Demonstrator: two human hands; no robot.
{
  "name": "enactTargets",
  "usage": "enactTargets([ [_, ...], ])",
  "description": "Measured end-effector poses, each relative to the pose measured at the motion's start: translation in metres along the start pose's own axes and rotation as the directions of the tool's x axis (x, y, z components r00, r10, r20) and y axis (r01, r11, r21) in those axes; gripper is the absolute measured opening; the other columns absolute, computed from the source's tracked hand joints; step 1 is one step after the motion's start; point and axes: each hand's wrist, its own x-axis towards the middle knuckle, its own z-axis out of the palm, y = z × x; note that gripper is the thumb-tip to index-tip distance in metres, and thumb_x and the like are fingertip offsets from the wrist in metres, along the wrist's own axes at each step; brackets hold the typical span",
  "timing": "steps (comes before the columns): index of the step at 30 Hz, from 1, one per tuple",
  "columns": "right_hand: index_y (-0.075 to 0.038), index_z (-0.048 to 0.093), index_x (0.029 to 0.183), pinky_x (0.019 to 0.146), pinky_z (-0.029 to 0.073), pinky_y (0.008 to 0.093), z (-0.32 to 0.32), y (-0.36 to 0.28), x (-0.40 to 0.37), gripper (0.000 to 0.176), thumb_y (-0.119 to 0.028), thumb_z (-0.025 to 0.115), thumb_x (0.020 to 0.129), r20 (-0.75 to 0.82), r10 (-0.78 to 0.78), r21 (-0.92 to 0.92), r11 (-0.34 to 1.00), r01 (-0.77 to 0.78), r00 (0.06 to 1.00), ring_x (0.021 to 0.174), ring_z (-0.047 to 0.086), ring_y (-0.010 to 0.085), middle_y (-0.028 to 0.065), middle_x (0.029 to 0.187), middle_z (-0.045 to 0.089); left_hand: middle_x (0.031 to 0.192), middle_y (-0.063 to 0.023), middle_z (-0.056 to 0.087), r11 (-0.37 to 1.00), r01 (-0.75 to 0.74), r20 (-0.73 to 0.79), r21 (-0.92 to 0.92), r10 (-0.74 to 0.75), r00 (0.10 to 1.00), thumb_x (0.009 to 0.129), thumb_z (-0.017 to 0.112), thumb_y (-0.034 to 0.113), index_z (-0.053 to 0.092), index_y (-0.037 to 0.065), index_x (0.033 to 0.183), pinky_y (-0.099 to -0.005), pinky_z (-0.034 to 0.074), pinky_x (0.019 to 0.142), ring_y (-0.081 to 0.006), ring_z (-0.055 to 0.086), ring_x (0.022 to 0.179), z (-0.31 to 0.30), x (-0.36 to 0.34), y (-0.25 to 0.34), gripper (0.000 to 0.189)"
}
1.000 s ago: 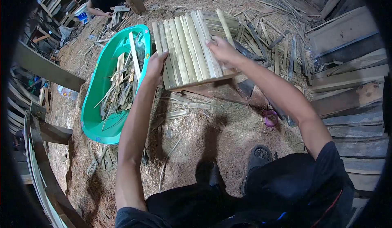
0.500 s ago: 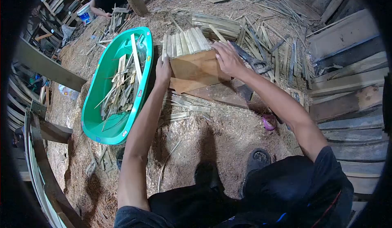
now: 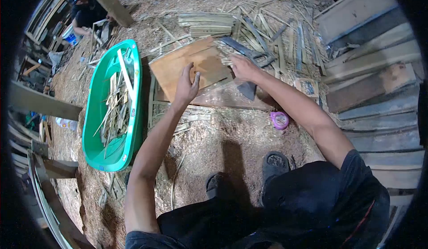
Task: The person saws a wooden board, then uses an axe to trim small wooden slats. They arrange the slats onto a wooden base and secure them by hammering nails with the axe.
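A flat wooden board point(image 3: 171, 68) lies at a slant over a low plank point(image 3: 214, 98) on the ground. My left hand point(image 3: 187, 86) is over the board's near side, fingers stretched and thumb apart, gripping nothing. At the board's right edge is my right hand point(image 3: 243, 67), its fingers curled together; whatever they hold is hidden. Just beyond that hand rests a dark tool point(image 3: 238, 47) with a looped end. A dark triangular piece point(image 3: 247, 90) shows below my right wrist. On the ground nearer to me sits a purple tape measure point(image 3: 279, 120).
At left stands a green tub point(image 3: 89, 128) holding wood scraps. Stacked slats point(image 3: 209, 26) and loose strips point(image 3: 292, 44) lie farther back. Planks point(image 3: 379, 128) line the right side. Beside a post point(image 3: 107, 1), another person point(image 3: 87, 15) crouches at the upper left.
The board has tipped from upright to flatter and turned. The row of slats behind it is no longer visible. My left hand has left its edge and opened; my right fingers have curled.
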Motion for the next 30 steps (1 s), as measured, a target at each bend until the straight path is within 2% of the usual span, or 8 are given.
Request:
enactTargets([
  [5,0.001,0.057,0.112,0.096,0.045,0.0480,-0.033,0.046,-0.048,0.028,-0.008,0.052,0.085,-0.042,0.211,-0.129,0.968,-0.215,0.977,0.110,0.055,0.0416,0.0238,0.113,0.058,0.110,-0.0243,0.063,0.995,-0.085,0.143,-0.049,0.091,0.986,0.094,0.057,0.017,0.053,-0.003,0.123,-0.0430,0.050,0.091,-0.0381,0.063,0.105,0.059,0.020,0.023,0.036],
  [9,0.002,0.057,0.109,0.096,0.045,0.0486,-0.049,0.091,-0.086,0.027,-0.008,0.055,0.084,-0.169,0.359,-0.214,0.896,-0.390,0.918,0.109,0.056,0.0426,0.0260,0.114,0.058,0.112,-0.0259,0.061,0.979,0.049,0.350,-0.196,0.023,0.936,0.091,0.059,0.018,0.054,-0.003,0.123,-0.0439,0.048,0.093,-0.0398,0.061,0.107,0.110,0.035,0.050,0.038],
  [14,0.005,0.057,0.110,0.093,0.047,0.0502,-0.055,0.142,-0.117,0.034,-0.019,0.063,0.086,-0.197,0.626,-0.203,0.727,-0.656,0.755,0.109,0.057,0.0452,0.0322,0.111,0.058,0.119,-0.0263,0.060,0.989,-0.116,0.395,-0.091,0.143,0.908,0.089,0.061,0.025,0.057,-0.002,0.121,-0.0462,0.045,0.098,-0.0429,0.056,0.114,0.169,0.057,0.062,0.042],
  [18,0.004,0.059,0.109,0.088,0.049,0.0534,-0.056,0.169,-0.126,0.038,-0.027,0.064,0.087,-0.026,0.575,-0.042,0.817,-0.575,0.818,0.094,0.061,0.0513,0.0331,0.096,0.064,0.119,-0.0256,0.060,0.989,-0.125,0.386,-0.085,0.148,0.911,0.088,0.062,0.024,0.060,0.000,0.119,-0.0460,0.047,0.095,-0.0411,0.058,0.110,0.204,0.070,0.074,0.039],
  [19,0.003,0.060,0.109,0.077,0.054,0.0494,-0.050,0.171,-0.129,0.031,-0.023,0.059,0.092,-0.082,0.562,-0.076,0.820,-0.567,0.823,0.083,0.067,0.0419,0.0278,0.093,0.067,0.118,-0.0253,0.061,0.992,-0.109,0.387,-0.067,0.127,0.913,0.088,0.062,0.023,0.060,0.000,0.118,-0.0460,0.047,0.094,-0.0408,0.059,0.108,0.209,0.073,0.079,0.038],
  [23,0.002,0.060,0.105,0.052,0.051,0.0288,-0.036,0.176,-0.136,0.026,-0.013,0.040,0.101,-0.013,0.848,0.642,0.414,-0.646,0.531,0.067,0.065,0.0126,0.0117,0.088,0.070,0.112,-0.0235,0.063,0.989,-0.026,0.370,-0.146,0.079,0.926,0.086,0.062,0.018,0.062,-0.002,0.113,-0.0448,0.050,0.089,-0.0401,0.062,0.102,0.230,0.080,0.092,0.034],
  [26,0.001,0.060,0.106,0.055,0.051,0.0279,-0.044,0.180,-0.146,0.026,-0.012,0.038,0.102,0.110,0.858,0.863,0.167,-0.476,0.501,0.064,0.063,0.0131,0.0099,0.085,0.069,0.108,-0.0234,0.065,0.980,-0.040,0.318,-0.197,0.102,0.943,0.086,0.061,0.014,0.063,-0.002,0.111,-0.0431,0.050,0.089,-0.0397,0.062,0.103,0.239,0.083,0.102,0.030],
  [30,0.005,0.057,0.113,0.056,0.051,0.0266,-0.054,0.157,-0.144,0.026,-0.012,0.040,0.103,0.081,0.828,0.921,0.150,-0.360,0.554,0.067,0.062,0.0125,0.0106,0.094,0.069,0.105,-0.0225,0.067,0.960,-0.018,0.287,-0.281,0.102,0.953,0.088,0.061,0.014,0.065,-0.001,0.110,-0.0408,0.050,0.088,-0.0359,0.064,0.101,0.253,0.089,0.108,0.027],
])
